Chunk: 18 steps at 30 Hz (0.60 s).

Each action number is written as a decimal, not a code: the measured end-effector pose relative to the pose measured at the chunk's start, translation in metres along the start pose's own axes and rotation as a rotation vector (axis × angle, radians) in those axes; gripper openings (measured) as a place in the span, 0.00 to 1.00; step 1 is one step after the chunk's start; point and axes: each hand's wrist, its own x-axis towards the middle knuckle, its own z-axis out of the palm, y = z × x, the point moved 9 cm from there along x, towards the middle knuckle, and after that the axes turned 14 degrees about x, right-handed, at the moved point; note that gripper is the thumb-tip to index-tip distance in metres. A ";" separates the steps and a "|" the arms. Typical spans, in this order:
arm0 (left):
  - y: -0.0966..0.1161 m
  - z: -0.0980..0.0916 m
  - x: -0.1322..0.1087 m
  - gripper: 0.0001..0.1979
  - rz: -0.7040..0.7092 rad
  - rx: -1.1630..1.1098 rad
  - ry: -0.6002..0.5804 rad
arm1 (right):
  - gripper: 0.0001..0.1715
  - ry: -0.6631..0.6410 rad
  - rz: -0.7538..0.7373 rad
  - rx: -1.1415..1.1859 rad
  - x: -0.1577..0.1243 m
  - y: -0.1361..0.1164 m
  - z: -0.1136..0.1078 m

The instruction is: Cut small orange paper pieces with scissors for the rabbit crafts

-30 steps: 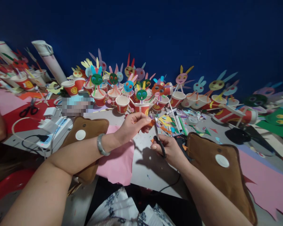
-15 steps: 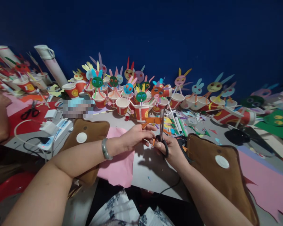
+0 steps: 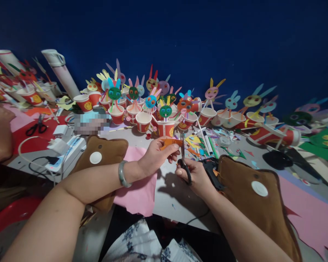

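"Head view, first entry: what has just changed?"

"Left hand (image 3: 157, 156). Half a second ago: fingers spread, below the orange paper (image 3: 171, 141). Now: higher, thumb over the paper, its right end at the scissors (image 3: 183, 162). Meaning, in my judgement: piece steadied, cutting in hand."

"State of each grip?"

"Left: thumb and fingers clamped on the paper. Right hand (image 3: 195, 176): closed round the black handles, blades pointing toward the back edge. Whether paper lies between the blades: cannot tell."

"Orange paper: location, appearance?"

"Held above the surface (image 3: 164, 193), between its front edge and the paper cups (image 3: 143, 126) ranged toward the back edge. One small piece, plain orange, slightly curved, partly hidden by the thumb."

"Neighbouring items?"

"One pink sheet (image 3: 136, 193), partly under the left forearm, reaching the front edge. Mixed scraps (image 3: 194, 140), various colours, just right of the blades."
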 end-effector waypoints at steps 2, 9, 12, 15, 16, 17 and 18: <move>-0.001 -0.001 0.001 0.09 -0.007 -0.001 0.016 | 0.32 0.000 0.004 -0.007 0.000 0.000 0.000; -0.004 -0.001 0.002 0.07 -0.005 -0.001 -0.007 | 0.33 -0.010 -0.013 -0.045 0.000 -0.001 0.000; -0.003 -0.001 0.002 0.07 -0.008 0.012 0.000 | 0.35 -0.017 -0.003 -0.035 0.000 -0.001 0.000; 0.000 -0.002 0.001 0.07 -0.001 0.017 0.013 | 0.36 -0.019 0.004 -0.016 0.000 -0.001 0.000; 0.001 -0.002 0.001 0.07 0.003 0.018 0.013 | 0.36 -0.016 0.006 -0.014 0.000 -0.001 0.000; 0.002 -0.002 0.001 0.07 0.007 0.020 0.013 | 0.35 -0.014 0.008 -0.013 0.000 0.000 0.000; 0.003 -0.002 0.001 0.08 0.010 0.022 0.012 | 0.34 -0.013 0.012 -0.013 0.000 0.001 -0.001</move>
